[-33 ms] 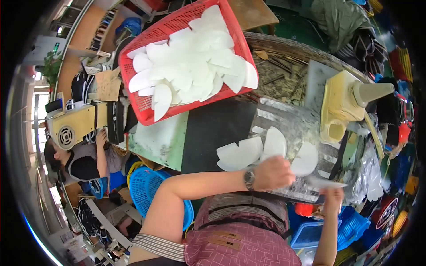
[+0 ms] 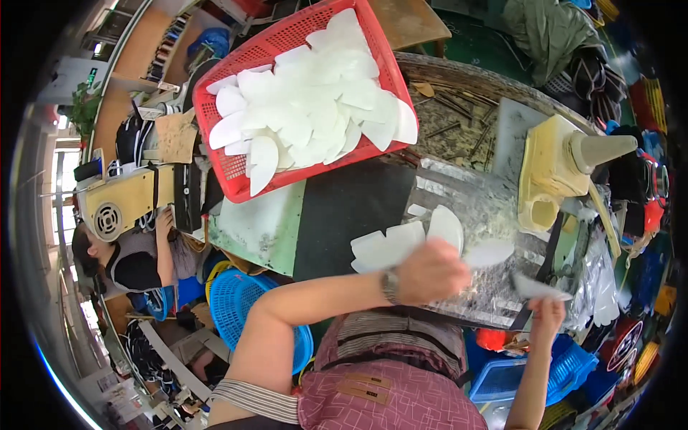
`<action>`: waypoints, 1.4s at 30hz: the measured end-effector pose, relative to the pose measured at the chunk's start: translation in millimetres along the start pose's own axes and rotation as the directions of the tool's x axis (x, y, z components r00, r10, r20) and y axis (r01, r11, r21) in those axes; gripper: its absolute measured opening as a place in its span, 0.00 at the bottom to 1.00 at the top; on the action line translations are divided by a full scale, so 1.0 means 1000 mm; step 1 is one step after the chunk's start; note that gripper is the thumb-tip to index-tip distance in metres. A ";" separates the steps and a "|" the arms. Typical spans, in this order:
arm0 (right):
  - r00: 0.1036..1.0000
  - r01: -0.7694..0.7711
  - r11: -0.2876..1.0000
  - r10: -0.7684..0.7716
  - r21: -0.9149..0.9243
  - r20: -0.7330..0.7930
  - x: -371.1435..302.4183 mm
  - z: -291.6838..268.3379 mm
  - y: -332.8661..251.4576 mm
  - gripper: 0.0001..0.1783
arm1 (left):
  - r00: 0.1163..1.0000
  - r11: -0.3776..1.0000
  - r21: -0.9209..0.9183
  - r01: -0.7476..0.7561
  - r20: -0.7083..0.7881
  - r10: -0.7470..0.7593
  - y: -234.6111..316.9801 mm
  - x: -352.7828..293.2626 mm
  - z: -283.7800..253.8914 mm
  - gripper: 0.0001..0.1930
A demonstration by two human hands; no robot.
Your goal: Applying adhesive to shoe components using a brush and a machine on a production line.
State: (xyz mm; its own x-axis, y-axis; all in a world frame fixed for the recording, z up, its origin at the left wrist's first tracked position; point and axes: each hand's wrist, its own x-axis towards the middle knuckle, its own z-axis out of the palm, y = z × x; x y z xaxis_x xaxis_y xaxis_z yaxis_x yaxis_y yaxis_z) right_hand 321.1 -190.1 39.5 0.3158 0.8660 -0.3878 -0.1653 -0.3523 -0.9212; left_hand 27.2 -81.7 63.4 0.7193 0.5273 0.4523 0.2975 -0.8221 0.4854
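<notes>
My right hand (image 2: 548, 314) pinches a thin white half-round piece (image 2: 539, 288) at the right end of the worktop. My left hand (image 2: 434, 272), with a watch on its wrist, is closed and blurred over the near edge of the worktop. Just beyond its fingers is another white rounded piece (image 2: 490, 252), looking narrow and tilted; whether the fingers grip it I cannot tell. Several overlapping white pieces (image 2: 390, 247) lie left of that hand, one upright-looking half-disc (image 2: 446, 226) among them. The grey worktop (image 2: 466, 197) is smeared with white.
A red basket (image 2: 240, 188) heaped with white half-round pieces stands at the far left of the worktop. A yellowish machine (image 2: 552, 165) with a cone-shaped part stands at right. Blue baskets (image 2: 236, 308) sit below. Another person (image 2: 136, 261) works at left.
My right hand has moved slightly right with its white piece. The white piece near my left hand has turned and now looks narrower. My left hand has shifted a little up and left.
</notes>
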 end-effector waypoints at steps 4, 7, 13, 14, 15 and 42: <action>0.993 0.061 0.998 -0.059 0.016 -0.106 0.025 -0.003 -0.011 0.10 | 0.897 0.779 0.487 0.395 -0.386 -0.213 -0.022 0.001 -0.120 0.03; 0.969 0.242 0.902 -0.246 -0.356 0.033 0.052 0.027 -0.036 0.11 | 0.800 0.512 0.639 0.574 -0.570 -0.186 -0.080 -0.015 -0.145 0.19; 0.839 0.497 0.511 -0.488 -0.701 0.238 0.106 0.044 -0.050 0.08 | 0.926 0.913 0.191 0.360 0.046 -0.374 -0.075 -0.007 -0.044 0.30; 0.910 0.384 0.668 -0.389 -0.637 0.141 0.108 0.049 -0.049 0.08 | 0.918 0.908 0.230 0.349 0.112 -0.381 -0.071 -0.017 -0.020 0.30; 0.963 0.246 0.790 -0.267 -0.561 0.046 0.109 0.047 -0.048 0.08 | 0.887 0.892 0.215 0.397 0.160 -0.433 -0.068 -0.019 -0.001 0.29; 0.532 0.747 0.573 -0.211 -0.337 0.820 -0.014 0.109 0.029 0.16 | 0.842 0.882 0.060 0.467 0.275 -0.464 -0.081 -0.029 0.031 0.12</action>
State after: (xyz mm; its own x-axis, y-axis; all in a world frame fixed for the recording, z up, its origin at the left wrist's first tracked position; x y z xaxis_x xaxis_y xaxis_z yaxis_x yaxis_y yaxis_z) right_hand 209.7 -173.9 21.7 -0.5631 0.8263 0.0145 0.4560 0.3253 -0.8284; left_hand 1.4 -36.7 -12.2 0.6401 0.7666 -0.0507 0.6363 -0.4921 0.5942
